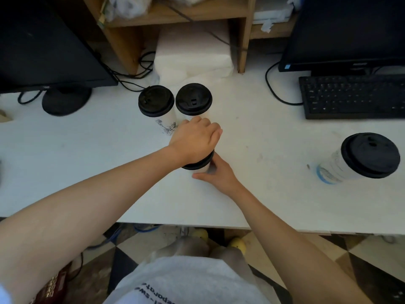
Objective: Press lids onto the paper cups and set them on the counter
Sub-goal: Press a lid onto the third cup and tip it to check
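Note:
A white paper cup (205,168) stands on the white counter (87,161) near the middle. My left hand (195,140) lies palm-down on its black lid (200,163), covering most of it. My right hand (217,174) wraps the cup's side from the right, below the lid. Two lidded cups stand just behind: one on the left (156,104), one on the right (194,99). A third lidded cup (359,159) with a blue base band stands far right.
A black monitor (43,47) and its round stand sit at the back left. Another monitor (350,29) and a black keyboard (352,96) are at the back right. A stack of white napkins (192,55) lies under a wooden shelf (182,14). Cables trail behind.

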{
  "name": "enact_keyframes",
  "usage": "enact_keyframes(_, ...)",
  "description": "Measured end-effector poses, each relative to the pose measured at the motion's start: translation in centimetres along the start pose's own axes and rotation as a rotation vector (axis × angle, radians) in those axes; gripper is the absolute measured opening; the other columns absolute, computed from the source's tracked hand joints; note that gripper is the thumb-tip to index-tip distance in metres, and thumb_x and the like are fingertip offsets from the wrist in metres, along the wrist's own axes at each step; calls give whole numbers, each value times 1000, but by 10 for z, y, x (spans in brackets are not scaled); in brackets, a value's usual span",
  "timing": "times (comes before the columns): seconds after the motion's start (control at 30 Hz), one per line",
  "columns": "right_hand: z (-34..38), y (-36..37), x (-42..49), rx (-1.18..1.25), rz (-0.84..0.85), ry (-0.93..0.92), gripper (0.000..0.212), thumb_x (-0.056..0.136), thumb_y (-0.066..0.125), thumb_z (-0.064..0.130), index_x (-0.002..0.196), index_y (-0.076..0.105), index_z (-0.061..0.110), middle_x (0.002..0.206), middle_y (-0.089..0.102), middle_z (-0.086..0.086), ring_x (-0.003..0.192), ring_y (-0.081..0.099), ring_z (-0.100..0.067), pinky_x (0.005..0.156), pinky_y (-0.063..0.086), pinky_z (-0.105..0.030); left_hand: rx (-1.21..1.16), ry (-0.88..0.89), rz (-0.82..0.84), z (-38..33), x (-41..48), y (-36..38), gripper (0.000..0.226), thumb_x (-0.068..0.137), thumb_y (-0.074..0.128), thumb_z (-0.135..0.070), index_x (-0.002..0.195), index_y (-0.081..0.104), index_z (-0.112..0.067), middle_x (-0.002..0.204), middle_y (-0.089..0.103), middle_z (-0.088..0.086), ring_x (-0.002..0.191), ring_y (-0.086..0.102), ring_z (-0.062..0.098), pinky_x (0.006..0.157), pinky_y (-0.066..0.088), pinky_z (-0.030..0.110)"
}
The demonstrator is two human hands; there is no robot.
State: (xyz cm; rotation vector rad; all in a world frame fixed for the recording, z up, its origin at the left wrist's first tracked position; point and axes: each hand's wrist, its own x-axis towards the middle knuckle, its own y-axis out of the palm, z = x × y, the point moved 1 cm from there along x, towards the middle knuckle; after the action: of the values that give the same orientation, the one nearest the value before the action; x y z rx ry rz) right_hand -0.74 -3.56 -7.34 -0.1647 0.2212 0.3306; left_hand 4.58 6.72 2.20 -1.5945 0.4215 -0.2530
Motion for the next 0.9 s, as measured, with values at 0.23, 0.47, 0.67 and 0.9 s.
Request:
enact_keyframes(0.23, 26, -20, -19, 24, -151, -18, 64, 71, 81, 18, 124, 49, 31, 115, 61, 16, 105, 57, 5, 82, 44, -5, -129, 112, 36, -19, 17, -42, 47, 100, 22, -42, 128, 50, -18, 114, 61, 6, 118, 45, 27, 93, 33, 42)
enact_keyframes(0.47, 111, -70, -32, -105, -304, -213, 72, 64, 81, 34, 128, 49, 34, 124, 60, 10, 117, 54, -12, 98, 48, -36, -470, 289, -297, -32, 24, -142, 46, 97, 34, -40, 106, 67, -9, 104, 70, 7, 100, 59, 20, 85, 42, 32)
enact_keyframes(0.67, 175, -101, -52, -255, -453, -353, 69, 67, 83, 25, 121, 44, 47, 122, 48, 8, 116, 47, -11, 96, 45, -25, -763, 204, -413, -25, 24, -207, 32, 95, 44, -41, 112, 64, -22, 105, 68, -6, 102, 60, 7, 90, 44, 20)
enact_keyframes(0.9, 214, -127, -58, -717, -718, -529, 70, 66, 81, 21, 129, 51, 20, 119, 46, 2, 114, 29, -11, 92, 30, -10, -1213, -3, 162, -9, 11, -205, 70, 65, 50, -74, 122, 46, -33, 121, 56, -2, 110, 58, 22, 80, 57, 48)
